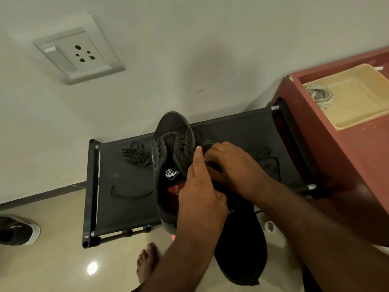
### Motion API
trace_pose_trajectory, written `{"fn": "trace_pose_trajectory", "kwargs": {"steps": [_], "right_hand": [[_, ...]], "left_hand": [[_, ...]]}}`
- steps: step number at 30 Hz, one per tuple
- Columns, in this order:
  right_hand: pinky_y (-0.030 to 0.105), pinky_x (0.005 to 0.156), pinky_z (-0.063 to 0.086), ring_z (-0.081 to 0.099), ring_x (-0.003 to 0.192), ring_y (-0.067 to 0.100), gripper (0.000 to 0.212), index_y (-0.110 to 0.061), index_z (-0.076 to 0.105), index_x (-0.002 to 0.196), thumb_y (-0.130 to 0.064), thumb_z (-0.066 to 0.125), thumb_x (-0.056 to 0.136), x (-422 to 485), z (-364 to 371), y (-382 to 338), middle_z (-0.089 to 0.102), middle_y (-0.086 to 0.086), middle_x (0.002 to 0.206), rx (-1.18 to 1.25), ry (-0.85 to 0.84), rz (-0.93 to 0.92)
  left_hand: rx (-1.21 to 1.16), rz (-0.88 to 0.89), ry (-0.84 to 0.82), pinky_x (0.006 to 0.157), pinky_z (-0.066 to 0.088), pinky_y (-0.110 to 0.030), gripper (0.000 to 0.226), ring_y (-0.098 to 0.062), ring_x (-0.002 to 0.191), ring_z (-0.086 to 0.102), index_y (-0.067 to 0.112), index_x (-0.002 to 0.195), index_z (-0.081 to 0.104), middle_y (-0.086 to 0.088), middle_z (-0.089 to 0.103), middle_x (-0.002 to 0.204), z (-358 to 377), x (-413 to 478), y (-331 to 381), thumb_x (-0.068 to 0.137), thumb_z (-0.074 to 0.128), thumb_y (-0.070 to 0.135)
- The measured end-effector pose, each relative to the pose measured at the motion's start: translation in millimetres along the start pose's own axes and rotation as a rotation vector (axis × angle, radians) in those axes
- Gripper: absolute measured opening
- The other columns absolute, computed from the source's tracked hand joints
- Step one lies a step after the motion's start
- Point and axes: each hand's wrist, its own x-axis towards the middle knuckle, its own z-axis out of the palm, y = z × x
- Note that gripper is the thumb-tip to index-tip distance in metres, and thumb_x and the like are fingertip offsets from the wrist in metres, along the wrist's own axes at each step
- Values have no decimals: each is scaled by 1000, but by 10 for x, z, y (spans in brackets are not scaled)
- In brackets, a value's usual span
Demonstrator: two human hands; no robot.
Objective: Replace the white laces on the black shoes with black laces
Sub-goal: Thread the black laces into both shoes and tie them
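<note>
A black shoe (172,157) lies on the middle of a black fabric shoe rack (117,207), its eyelets bare. At the rack's front edge the second black shoe (242,249) overhangs. The left hand (200,192) grips it, forefinger straight. The right hand (233,165) curls over its top; whether it pinches a lace cannot be told. Relacing seems due next: threading a black lace (136,157), heaped on the rack's left part

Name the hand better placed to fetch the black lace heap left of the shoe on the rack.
Left hand, probably. The black lace heap lies on its side of the shoe; the right hand sits farther off and would have to cross over. Both are busy on a second shoe.
</note>
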Motion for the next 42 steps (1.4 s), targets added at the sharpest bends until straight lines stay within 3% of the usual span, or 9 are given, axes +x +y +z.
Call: {"fn": "trace_pose_trajectory", "kwargs": {"steps": [3, 6, 9, 13, 18, 23, 30, 35, 42], "right_hand": [[30, 75, 36, 44, 84, 10, 18, -19, 60, 89, -32, 51, 98, 37, -2, -78, 55, -6, 92, 18, -21, 18], [35, 80, 47, 50, 90, 14, 13, -19, 63, 95, -30, 56, 95, 0, -99, -10, 55, -3, 96, 29, -61, 77], [36, 81, 49, 54, 92, 15, 18, -21, 61, 102, -29, 67, 87, -103, -207, 88, 54, -4, 100, 41, -107, 143], [28, 74, 48, 54, 87, 12, 23, -24, 59, 101, -31, 74, 84, -167, -222, 86, 52, -6, 97, 82, -79, 231], [18, 61, 36, 50, 80, 9, 18, -21, 58, 95, -29, 72, 86, -156, -156, 64, 50, -7, 89, 67, -59, 292], [30, 73, 54, 60, 77, 10, 10, -20, 66, 87, -27, 65, 95, -158, -203, 85, 64, -5, 82, 84, -54, 331], [25, 72, 45, 54, 81, 12, 7, -20, 61, 89, -22, 64, 95, -125, -102, 33, 55, -4, 93, -22, -63, 267], [31, 75, 48, 51, 88, 12, 18, -24, 61, 111, -33, 60, 95, -156, -99, 33, 53, -7, 102, -43, -34, 117], [35, 69, 47, 50, 79, 10, 7, -19, 67, 89, -23, 62, 92, -147, -43, 79, 56, -8, 85, 95, 95, 53]], "left_hand": [[-2, -13, 9, 84, 55, -26, 101, -13, 88, 62, 41, 152, -9, -3, 58, 125, 35, -2, -27, 86, 58, 4], [18, -7, 24, 83, 50, -19, 102, -14, 92, 60, 39, 152, -13, -2, 51, 134, 26, 1, -15, 87, 57, 5], [17, 9, 6, 92, 51, -26, 99, -15, 103, 59, 35, 153, -14, 2, 42, 143, 7, 4, -9, 89, 56, 7], [78, 0, -20, 103, 47, -33, 91, -18, 119, 55, 31, 155, -8, 0, 40, 146, 9, 65, -17, 94, 56, 12], [1, -45, -24, 104, 48, -37, 92, -14, 116, 57, 34, 155, 1, 1, 48, 141, 8, 107, -47, 90, 60, 6], [-47, -36, 14, 104, 48, -39, 90, -15, 120, 56, 35, 155, 8, 2, 48, 142, 15, 93, -77, 89, 61, 5], [-79, -1, 57, 105, 47, -38, 90, -19, 120, 59, 40, 152, 13, 3, 51, 142, 45, 94, -91, 85, 60, 4], [-82, -11, 57, 105, 47, -38, 88, -23, 117, 60, 39, 152, 12, -5, 58, 132, 45, 105, -113, 85, 60, 7], [-37, -16, 36, 102, 48, -37, 90, -24, 113, 61, 37, 154, 8, -9, 60, 128, 17, 87, -79, 85, 59, 8]]}}
